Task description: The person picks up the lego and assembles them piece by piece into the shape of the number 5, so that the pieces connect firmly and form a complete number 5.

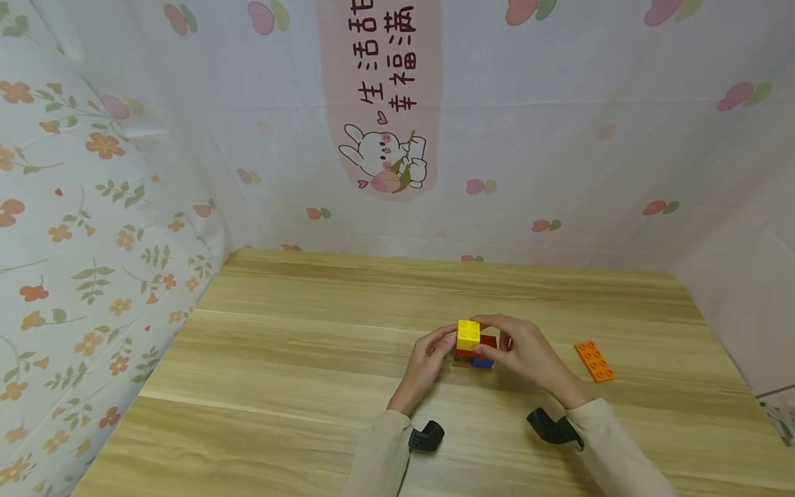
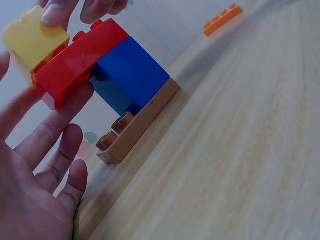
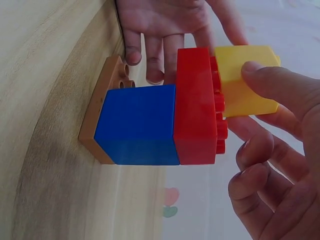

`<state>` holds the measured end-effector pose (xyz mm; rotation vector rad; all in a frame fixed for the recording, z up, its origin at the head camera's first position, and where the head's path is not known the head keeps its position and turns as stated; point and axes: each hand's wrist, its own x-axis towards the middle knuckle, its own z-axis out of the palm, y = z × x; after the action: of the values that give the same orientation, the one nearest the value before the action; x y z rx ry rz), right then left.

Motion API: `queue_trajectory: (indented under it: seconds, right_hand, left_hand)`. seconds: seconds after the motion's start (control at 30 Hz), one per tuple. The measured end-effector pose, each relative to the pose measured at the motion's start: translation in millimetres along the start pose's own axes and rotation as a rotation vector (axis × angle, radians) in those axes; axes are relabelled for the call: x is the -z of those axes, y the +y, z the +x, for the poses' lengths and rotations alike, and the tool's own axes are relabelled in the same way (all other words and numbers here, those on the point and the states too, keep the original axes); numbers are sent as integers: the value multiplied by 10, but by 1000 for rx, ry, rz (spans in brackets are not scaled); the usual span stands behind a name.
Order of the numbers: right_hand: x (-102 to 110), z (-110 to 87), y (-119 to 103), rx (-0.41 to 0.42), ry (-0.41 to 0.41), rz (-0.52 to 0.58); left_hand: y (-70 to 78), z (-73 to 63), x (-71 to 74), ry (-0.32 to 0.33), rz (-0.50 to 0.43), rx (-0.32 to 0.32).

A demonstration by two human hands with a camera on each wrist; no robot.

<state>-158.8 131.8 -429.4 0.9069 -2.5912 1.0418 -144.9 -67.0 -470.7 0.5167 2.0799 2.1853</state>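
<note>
Right hand (image 1: pixel 524 348) pinches yellow brick (image 1: pixel 468 335); left hand (image 1: pixel 428 353), loosely spread, seemingly touches red brick (image 3: pixel 194 105).

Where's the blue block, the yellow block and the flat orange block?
Blue block (image 3: pixel 137 115): right wrist view, on its broad smooth side.
Yellow block (image 2: pixel 34 42): left wrist view, on a smooth side.
Flat orange block (image 1: pixel 594 361): head view, middle of its studded top.

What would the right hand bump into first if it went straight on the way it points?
Beyond the yellow block it pinches, the right hand would probably meet the left hand first, though exact depth is hard to tell.
</note>
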Motion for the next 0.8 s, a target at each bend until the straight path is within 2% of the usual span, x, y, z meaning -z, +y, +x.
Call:
queue_trajectory:
  seconds: [0.27, 0.6, 0.8]
  right_hand:
    - [1, 17, -13, -2, -8, -22]
    - [11, 35, -20, 23, -9, -31]
    - [-5, 33, -20, 18, 0, -4]
  left_hand:
    - [4, 2, -5, 2, -22, 11]
    - [24, -12, -12, 4, 8, -7]
    - [10, 4, -45, 42, -4, -15]
